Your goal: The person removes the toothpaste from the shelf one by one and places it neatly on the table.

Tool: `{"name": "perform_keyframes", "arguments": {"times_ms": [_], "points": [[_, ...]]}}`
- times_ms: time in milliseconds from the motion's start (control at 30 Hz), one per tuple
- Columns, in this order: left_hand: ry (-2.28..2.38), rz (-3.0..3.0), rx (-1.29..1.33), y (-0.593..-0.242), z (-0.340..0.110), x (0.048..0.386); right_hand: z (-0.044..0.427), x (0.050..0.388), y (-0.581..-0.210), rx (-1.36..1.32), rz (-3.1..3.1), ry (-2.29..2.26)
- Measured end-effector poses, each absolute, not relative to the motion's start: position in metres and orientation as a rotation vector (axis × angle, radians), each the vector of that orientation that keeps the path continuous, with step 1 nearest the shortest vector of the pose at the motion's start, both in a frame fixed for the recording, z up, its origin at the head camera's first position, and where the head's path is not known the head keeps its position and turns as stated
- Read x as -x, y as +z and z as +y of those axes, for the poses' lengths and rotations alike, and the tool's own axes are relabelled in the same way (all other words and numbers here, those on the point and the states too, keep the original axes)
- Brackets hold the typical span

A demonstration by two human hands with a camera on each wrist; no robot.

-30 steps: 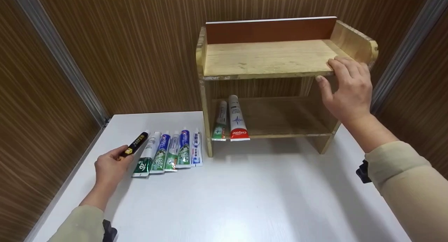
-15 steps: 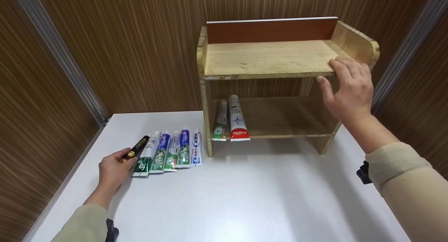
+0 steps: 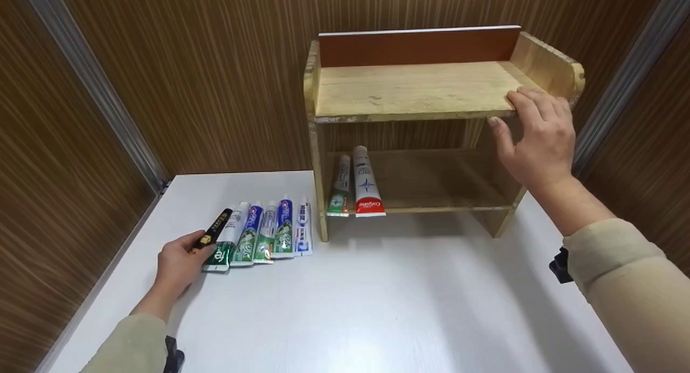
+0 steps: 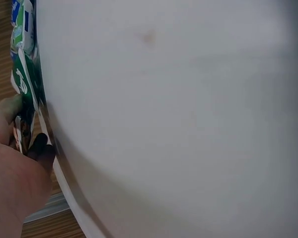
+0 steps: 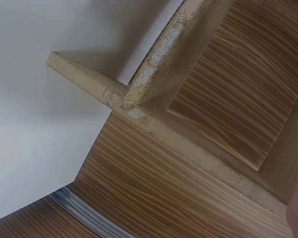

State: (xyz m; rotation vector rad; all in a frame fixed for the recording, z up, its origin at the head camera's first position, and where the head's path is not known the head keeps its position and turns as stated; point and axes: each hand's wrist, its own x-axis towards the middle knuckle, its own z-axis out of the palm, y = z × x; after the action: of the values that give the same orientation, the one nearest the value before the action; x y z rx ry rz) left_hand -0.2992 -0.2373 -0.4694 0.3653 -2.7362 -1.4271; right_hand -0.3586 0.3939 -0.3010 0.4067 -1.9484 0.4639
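In the head view my left hand (image 3: 180,260) pinches a black toothpaste tube (image 3: 214,227) by its lower end. The tube lies against the left side of a white and green toothpaste tube (image 3: 229,235), first in a row of several. My left wrist view shows the fingers and thumb at the black tube's end (image 4: 24,133), beside the green tube end (image 4: 25,79). On the right, my right hand (image 3: 539,133) holds the front edge of a wooden shelf (image 3: 420,90), fingers on top of the board and thumb below its edge.
The row continues with blue and green tubes (image 3: 249,235) and ends at a white and blue tube (image 3: 303,227) near the shelf's left leg. Two tubes lie on the lower board: a green and white one (image 3: 339,187) and a red and white Colgate (image 3: 366,184). Wood-grain walls (image 3: 232,82) surround the white table (image 3: 334,313).
My left hand has moved right and slightly lower with the black tube, bringing it against the white and green tube. My right hand has stayed on the shelf.
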Motion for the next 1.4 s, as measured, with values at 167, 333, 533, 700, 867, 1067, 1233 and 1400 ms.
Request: {"name": "perform_keyframes", "arguments": {"times_ms": [167,333,533,700,867,1067,1233,1400], "points": [[-1.428,-2.765,-0.347,-0.470,-0.238,0.302,0.395,0.358,-0.300,-0.399,-1.949,0.465],[-1.423,-2.796,-0.339,-0.470,-0.237,0.304,0.395,0.358,-0.299,-0.394,-1.950,0.468],[-1.418,-2.809,-0.343,-0.471,-0.239,0.305,0.395,0.358,-0.298,-0.397,-1.951,0.472],[-1.429,-2.807,-0.321,-0.469,-0.241,0.304,0.393,0.359,-0.296,-0.399,-1.946,0.471],[-1.416,-2.821,-0.317,-0.468,-0.241,0.303,0.392,0.359,-0.296,-0.392,-1.955,0.471],[-1.387,-2.824,-0.315,-0.465,-0.239,0.300,0.392,0.359,-0.297,-0.386,-1.967,0.480],[-1.387,-2.806,-0.282,-0.456,-0.229,0.296,0.393,0.359,-0.299,-0.386,-1.970,0.482],[-1.422,-2.762,-0.201,-0.447,-0.213,0.290,0.393,0.358,-0.301,-0.389,-1.966,0.482]]}}
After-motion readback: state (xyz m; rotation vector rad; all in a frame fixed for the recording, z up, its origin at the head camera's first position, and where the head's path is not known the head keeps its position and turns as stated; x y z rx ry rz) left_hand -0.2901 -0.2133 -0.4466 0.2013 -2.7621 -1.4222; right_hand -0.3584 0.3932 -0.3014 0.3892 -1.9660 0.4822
